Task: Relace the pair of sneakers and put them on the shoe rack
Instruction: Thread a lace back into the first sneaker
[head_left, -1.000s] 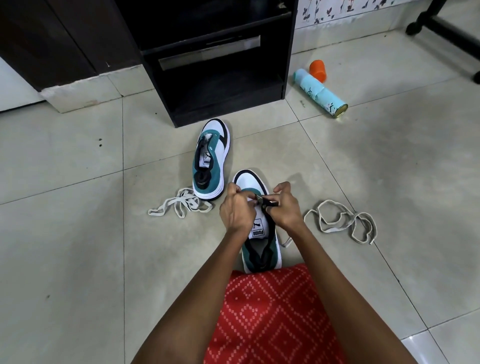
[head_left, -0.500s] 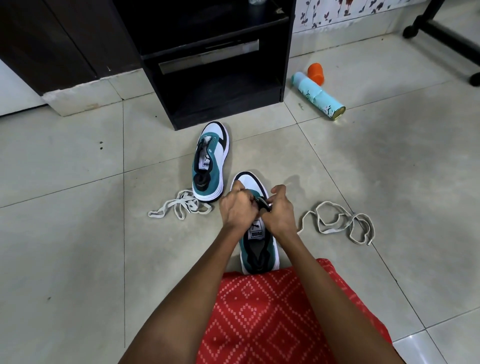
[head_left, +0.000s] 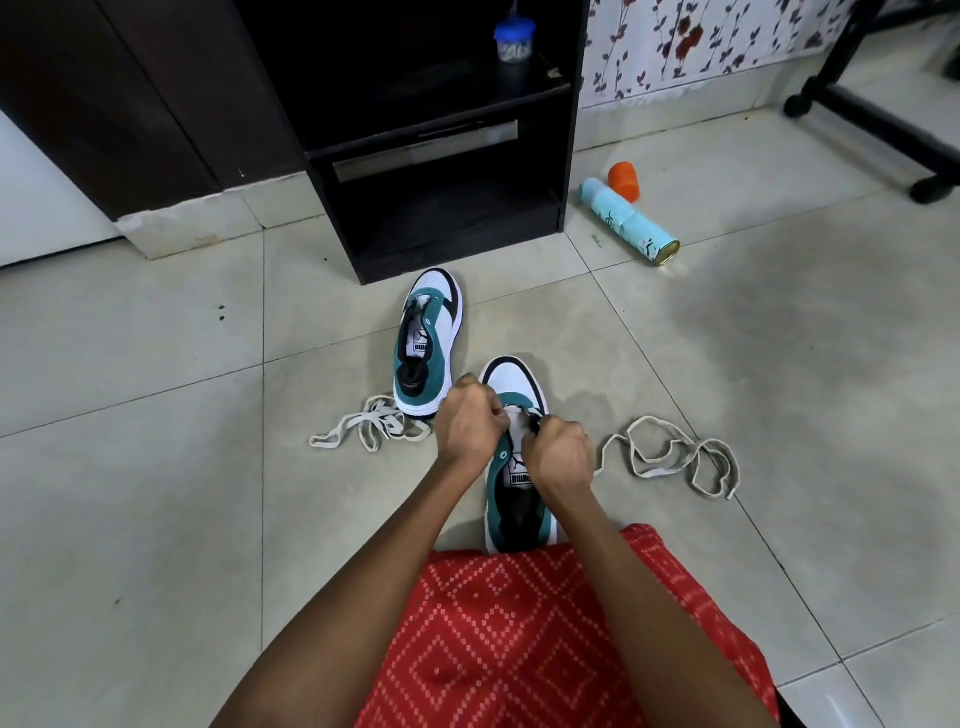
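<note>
View: head camera, looking down at the floor.
Surface: pale glazed floor tiles (head_left: 156, 467) with dark grout lines; a few dark specks to the left.
Near sneaker (head_left: 511, 382): white, teal and black, sole down on the floor, toe pointing away from the person, heel touching the red patterned garment (head_left: 519, 623).
Left hand (head_left: 470, 426): fingers curled together and clamped on the near sneaker's upper at the front of the tongue.
Right hand (head_left: 558, 457): fingers curled together and clamped on the same area from the other side; whether a lace end sits between the fingertips cannot be told.
Far sneaker (head_left: 428, 343): unlaced, sole down, just in front of the shoe rack and left of the near sneaker.
Left lace (head_left: 371, 428): loose pale heap on the tile, touching the far sneaker's heel.
Right lace (head_left: 670, 457): loose loops on the tile, right of the right hand.
Shoe rack (head_left: 431, 156): black open shelf unit against the wall; a jar with a blue lid (head_left: 511, 41) stands on an upper shelf.
Room, left: dark cabinet front (head_left: 130, 93) above a tiled plinth.
Room, right: floral wallpaper (head_left: 701, 41); a spray can (head_left: 628, 221) lying on its side, an orange cap (head_left: 623, 181) beside it; a black chair base (head_left: 883, 130) farther right.
</note>
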